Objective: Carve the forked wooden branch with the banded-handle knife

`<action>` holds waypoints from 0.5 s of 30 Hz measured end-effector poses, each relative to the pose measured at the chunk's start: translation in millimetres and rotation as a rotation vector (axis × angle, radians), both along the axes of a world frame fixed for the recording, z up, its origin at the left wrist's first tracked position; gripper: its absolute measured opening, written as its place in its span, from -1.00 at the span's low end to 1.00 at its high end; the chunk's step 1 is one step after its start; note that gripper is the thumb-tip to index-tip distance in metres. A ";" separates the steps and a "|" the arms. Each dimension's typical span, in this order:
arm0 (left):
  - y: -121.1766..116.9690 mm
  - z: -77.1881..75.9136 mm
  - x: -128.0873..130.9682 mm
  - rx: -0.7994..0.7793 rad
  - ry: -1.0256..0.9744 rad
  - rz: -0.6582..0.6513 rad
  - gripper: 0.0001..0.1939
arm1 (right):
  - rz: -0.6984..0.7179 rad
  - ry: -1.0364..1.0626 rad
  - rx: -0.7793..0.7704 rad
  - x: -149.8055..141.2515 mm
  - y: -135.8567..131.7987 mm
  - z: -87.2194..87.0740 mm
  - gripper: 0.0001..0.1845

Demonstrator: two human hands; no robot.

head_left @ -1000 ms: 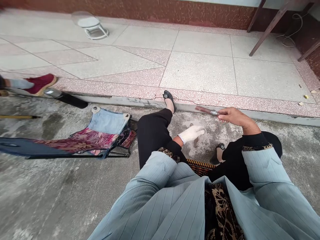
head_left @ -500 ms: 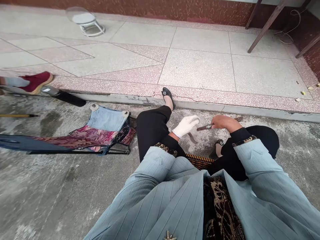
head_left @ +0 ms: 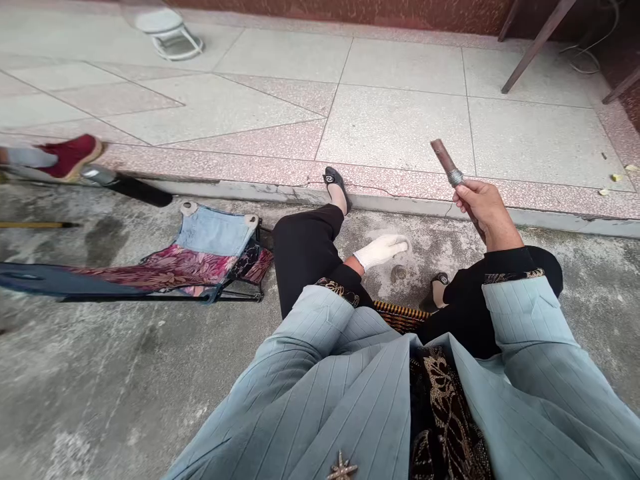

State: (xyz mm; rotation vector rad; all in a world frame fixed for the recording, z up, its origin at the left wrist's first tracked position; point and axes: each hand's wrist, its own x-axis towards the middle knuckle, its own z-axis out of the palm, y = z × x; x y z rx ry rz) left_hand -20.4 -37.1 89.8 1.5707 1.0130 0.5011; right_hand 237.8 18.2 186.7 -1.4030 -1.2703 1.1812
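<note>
My right hand (head_left: 481, 205) is closed round a brown stick-like tool (head_left: 447, 162) with a metal band. It holds the tool raised, the end pointing up and away over the tiled step. My left hand (head_left: 381, 250), in a white glove, reaches down between my knees to a pale dusty patch of the concrete floor (head_left: 430, 243). Its fingers are pressed together on a small dark piece (head_left: 399, 272) that lies on the ground; most of the piece is hidden. My feet in black flat shoes (head_left: 334, 181) rest on either side of the patch.
A folded chair with floral and blue fabric (head_left: 200, 257) lies at my left. The edge of the tiled step (head_left: 550, 217) runs across ahead. Another person's red shoe (head_left: 70, 153), a black cylinder (head_left: 133, 190), a white stand (head_left: 170, 33) and table legs (head_left: 537, 43) are farther off.
My right hand struck down beside the gloved hand half a second ago and has now swung the tool back up. The gloved hand stays on the ground.
</note>
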 end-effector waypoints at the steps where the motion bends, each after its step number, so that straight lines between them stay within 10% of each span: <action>1: -1.6 2.3 0.0 -0.004 0.001 -0.001 -0.73 | -0.039 -0.015 0.005 1.2 2.4 -2.7 -0.91; 8: -10.8 21.8 -9.0 -0.117 -0.250 -0.004 -0.65 | 0.058 -0.829 -0.082 0.6 12.9 -16.0 -0.71; 15: -8.2 33.7 -21.2 -0.126 -0.424 0.161 -0.45 | 0.733 -1.212 -0.250 -24.5 5.0 -30.5 -0.76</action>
